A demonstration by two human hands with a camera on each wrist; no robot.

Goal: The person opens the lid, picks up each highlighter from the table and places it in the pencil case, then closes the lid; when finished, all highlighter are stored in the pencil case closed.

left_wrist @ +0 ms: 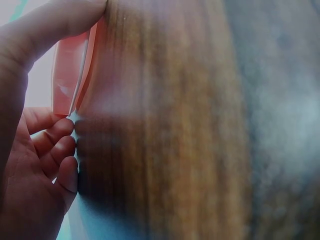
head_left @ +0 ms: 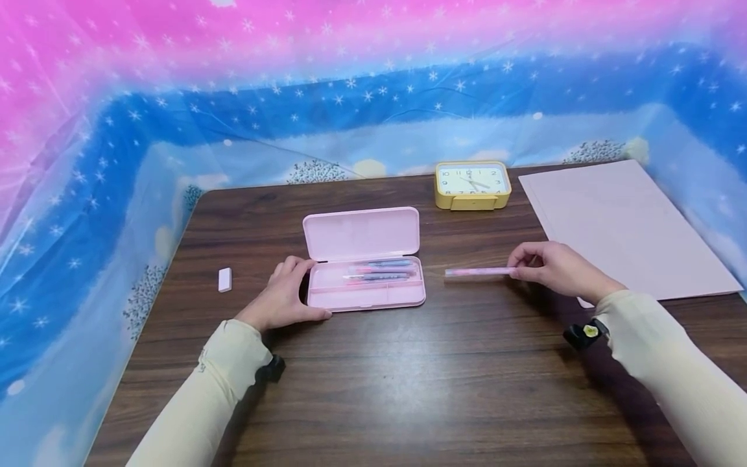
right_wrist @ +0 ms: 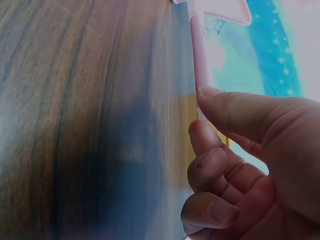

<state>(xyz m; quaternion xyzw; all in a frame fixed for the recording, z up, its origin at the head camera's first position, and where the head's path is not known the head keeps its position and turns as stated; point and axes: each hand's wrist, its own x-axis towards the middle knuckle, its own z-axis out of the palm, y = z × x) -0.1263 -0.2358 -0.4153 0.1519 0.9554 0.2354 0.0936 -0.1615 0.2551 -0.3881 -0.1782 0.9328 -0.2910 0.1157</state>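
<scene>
A pink pencil case (head_left: pixel 347 299) lies with its lid raised in the head view, and several pens (head_left: pixel 379 272) rest in its rear compartment. My left hand (head_left: pixel 287 295) grips its left end, thumb at the front corner and fingers round the side. In the left wrist view the end of the case (left_wrist: pixel 70 75) shows between thumb and fingers. To the right, my right hand (head_left: pixel 551 267) pinches one end of a thin pink ruler (head_left: pixel 478 272) between thumb and index finger. The ruler (right_wrist: pixel 201 55) points toward the case, low over the table.
A white eraser (head_left: pixel 224 279) lies left of the left hand. Behind stands a yellow clock (head_left: pixel 473 186). Large pale pink sheets (head_left: pixel 624 227) cover the table's right side, partly behind the right hand. A patterned cloth (head_left: pixel 373 97) hangs round the brown table (head_left: pixel 385 389).
</scene>
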